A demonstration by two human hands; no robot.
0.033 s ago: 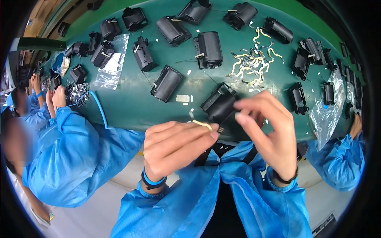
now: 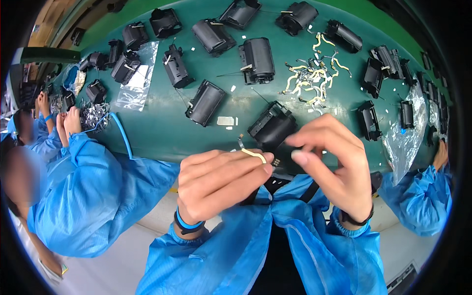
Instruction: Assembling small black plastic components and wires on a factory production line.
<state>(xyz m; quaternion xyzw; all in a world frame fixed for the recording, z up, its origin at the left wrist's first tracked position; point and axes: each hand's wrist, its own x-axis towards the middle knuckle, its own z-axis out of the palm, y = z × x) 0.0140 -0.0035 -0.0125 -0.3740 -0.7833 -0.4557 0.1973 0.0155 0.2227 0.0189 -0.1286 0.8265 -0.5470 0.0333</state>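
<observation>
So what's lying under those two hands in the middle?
A black plastic housing shows behind the left hand and right hand; its lower part is covered.

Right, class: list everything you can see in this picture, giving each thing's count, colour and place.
Table: one, green, across the top.
Plastic housings: many, black, scattered over the table.
Ribbon strips: a pile, pale yellow, upper right.
Plastic bags: two, clear, one upper left, one right edge.
Co-workers' sleeves: blue, left and right.
Left hand: pinches a pale strip.
Right hand: fingers curled at a black housing.
</observation>
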